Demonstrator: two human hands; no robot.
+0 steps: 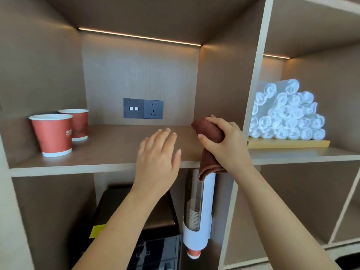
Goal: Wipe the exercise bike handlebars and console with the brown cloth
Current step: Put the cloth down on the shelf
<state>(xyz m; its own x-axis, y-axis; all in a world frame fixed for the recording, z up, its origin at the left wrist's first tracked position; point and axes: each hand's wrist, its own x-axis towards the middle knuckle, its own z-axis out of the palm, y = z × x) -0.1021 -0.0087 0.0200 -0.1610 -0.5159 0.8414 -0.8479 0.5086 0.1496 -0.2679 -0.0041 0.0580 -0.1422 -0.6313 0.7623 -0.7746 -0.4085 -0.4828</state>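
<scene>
My right hand [228, 141] grips the brown cloth [209, 151] at the right end of a wooden shelf [109, 145]. The cloth is bunched in my fingers and its lower part hangs down over the shelf's front edge. My left hand [157, 158] hovers open just left of it, fingers straight and spread over the shelf's front edge, holding nothing. No exercise bike, handlebars or console are in view.
Two red paper cups [53, 133] stand at the shelf's left. A wall socket panel [143, 108] sits on the back wall. Rolled white towels [286, 115] are stacked in the right compartment. Below hang a white cup dispenser [198, 211] and a dark appliance [144, 221].
</scene>
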